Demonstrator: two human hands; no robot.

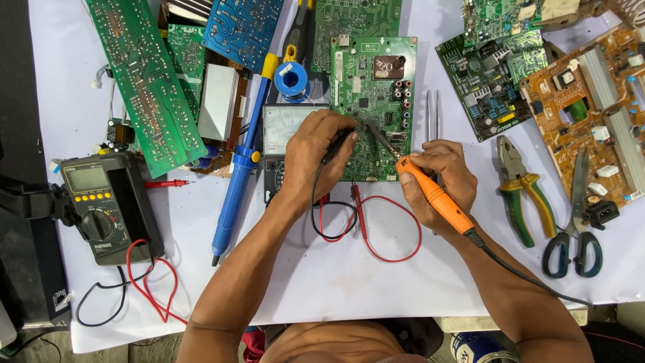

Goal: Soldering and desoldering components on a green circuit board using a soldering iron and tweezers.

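**Iron and probe on the green board**

Your right hand [440,173] has its fingers clenched around the orange soldering iron [433,195], tip angled up-left onto the green circuit board [373,101]. That board lies flat near the middle of the tabletop [336,269], toward its far edge. Your left hand [316,151] grips a black test probe [338,144], fingers closed on it, its point down on the board's lower left part. The red probe [358,202] lies loose just below the board, leads looped toward the near edge. A blue desoldering pump [238,168] lies left of your left hand. Pliers [521,188] and scissors [574,222] sit toward the right edge; a dark multimeter [107,205] is near the left edge.
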